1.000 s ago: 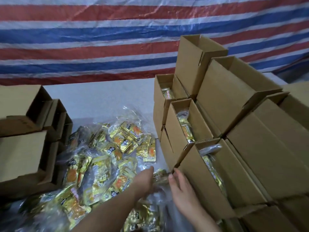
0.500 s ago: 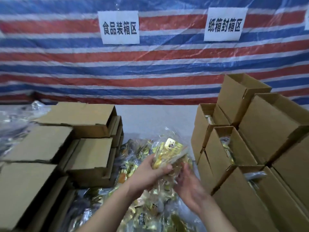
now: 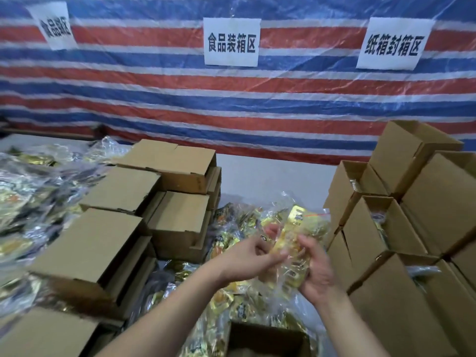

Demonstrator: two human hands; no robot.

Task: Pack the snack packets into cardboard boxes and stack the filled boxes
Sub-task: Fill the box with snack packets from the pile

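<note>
Fingers (image 3: 304,243) of both hands are being curled around a clear bag of snack packets (image 3: 298,235), held above the loose pile. Loading is judged in progress; the open box (image 3: 268,336) below is being targeted next.

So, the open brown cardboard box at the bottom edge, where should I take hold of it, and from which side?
Judging by its pose, grip the open brown cardboard box by its far rim, coming from above: the opening faces up and that edge is bare, while snack packets crowd its sides.
</note>
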